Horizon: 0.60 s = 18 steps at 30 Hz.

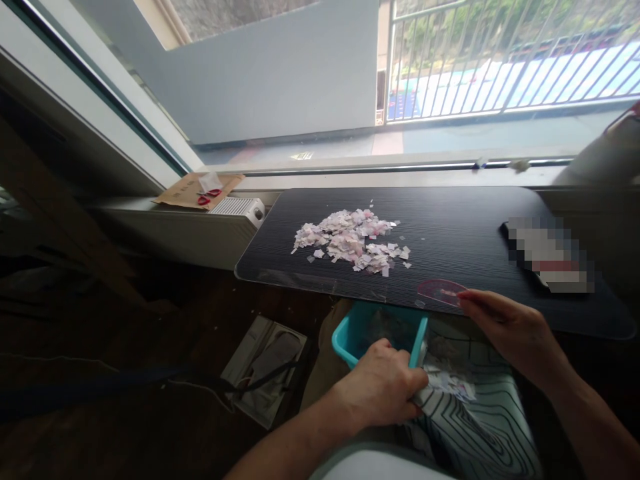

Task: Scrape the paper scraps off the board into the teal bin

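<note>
My left hand (383,383) is closed over the near rim of a teal plastic bin (342,340), which sits just below the table's front edge. Inside the bin is a greyish heap that I cannot make out clearly. Between the fingertips of my right hand (510,328) is a pink see-through protractor (434,289), held flat at the front edge of the dark table (450,220). A loose pile of small pale pink and white paper scraps (345,237) lies mid-table, beyond both hands. More scraps (453,385) rest on a patterned cloth (493,413) beside the bin.
A blurred-out flat object (547,257) lies at the table's right. Red-handled scissors (209,196) and a brown envelope (183,190) are on the ledge at left, by a white radiator (240,210). A pale box (265,370) stands on the floor. Windows line the back.
</note>
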### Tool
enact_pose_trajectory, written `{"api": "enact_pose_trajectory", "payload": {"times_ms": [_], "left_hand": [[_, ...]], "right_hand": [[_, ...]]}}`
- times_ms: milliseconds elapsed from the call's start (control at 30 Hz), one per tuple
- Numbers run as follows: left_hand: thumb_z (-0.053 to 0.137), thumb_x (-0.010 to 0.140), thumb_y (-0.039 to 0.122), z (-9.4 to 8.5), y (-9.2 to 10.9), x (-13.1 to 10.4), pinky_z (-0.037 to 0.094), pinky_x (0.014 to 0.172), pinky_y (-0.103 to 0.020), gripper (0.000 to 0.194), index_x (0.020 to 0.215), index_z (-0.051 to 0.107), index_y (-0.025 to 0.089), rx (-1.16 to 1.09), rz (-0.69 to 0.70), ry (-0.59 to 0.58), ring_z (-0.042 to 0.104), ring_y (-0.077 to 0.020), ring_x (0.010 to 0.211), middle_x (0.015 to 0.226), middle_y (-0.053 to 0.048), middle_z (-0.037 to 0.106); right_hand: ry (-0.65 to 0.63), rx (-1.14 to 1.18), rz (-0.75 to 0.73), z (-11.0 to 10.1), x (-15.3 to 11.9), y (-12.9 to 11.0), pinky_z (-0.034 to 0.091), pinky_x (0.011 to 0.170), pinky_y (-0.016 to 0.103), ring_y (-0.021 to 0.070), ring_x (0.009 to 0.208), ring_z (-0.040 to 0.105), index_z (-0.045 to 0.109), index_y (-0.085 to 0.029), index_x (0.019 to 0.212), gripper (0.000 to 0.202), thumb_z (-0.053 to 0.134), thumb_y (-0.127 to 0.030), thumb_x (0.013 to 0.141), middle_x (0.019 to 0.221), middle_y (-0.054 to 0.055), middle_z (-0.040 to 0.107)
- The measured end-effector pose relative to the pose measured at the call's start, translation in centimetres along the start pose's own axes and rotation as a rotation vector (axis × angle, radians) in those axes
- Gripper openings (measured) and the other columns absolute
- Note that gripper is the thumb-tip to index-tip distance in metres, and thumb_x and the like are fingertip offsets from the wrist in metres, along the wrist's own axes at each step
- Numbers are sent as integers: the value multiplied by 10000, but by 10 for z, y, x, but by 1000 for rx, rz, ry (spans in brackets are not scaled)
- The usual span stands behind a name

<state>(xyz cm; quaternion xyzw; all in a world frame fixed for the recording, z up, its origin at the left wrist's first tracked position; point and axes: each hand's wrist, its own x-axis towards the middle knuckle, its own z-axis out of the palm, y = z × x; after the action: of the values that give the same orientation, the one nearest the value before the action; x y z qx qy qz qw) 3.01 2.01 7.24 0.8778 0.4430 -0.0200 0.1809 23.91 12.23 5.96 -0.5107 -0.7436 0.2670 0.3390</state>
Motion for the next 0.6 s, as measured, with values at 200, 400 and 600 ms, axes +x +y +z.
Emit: {"api": "enact_pose_trajectory", "payload": {"times_ms": [200, 400, 600], "left_hand": [[653, 775, 435, -5, 11, 12, 391, 703, -322, 248, 828, 630, 194, -5, 102, -16, 596, -208, 691, 742, -41, 616], [647, 780, 434, -6, 15, 12, 396, 682, -320, 241, 813, 624, 197, 29, 105, -10, 600, -208, 678, 727, -34, 615], [653, 779, 446, -6, 15, 11, 393, 679, -315, 250, 821, 623, 202, 33, 101, 2, 600, -208, 684, 732, -32, 616]], "right_hand": [[-18, 9, 77, -11, -16, 19, 533, 695, 294, 201, 747, 674, 702, -214, 925, 254, 597, -410, 802, 865, 43, 726], [-58, 72, 78, -9, -14, 12, 548, 685, 295, 205, 720, 683, 710, -194, 907, 298, 606, -443, 782, 830, 52, 731], [-77, 37, 85, -5, -12, 13, 547, 710, 304, 207, 734, 685, 714, -196, 915, 291, 599, -430, 787, 844, 49, 734]]}}
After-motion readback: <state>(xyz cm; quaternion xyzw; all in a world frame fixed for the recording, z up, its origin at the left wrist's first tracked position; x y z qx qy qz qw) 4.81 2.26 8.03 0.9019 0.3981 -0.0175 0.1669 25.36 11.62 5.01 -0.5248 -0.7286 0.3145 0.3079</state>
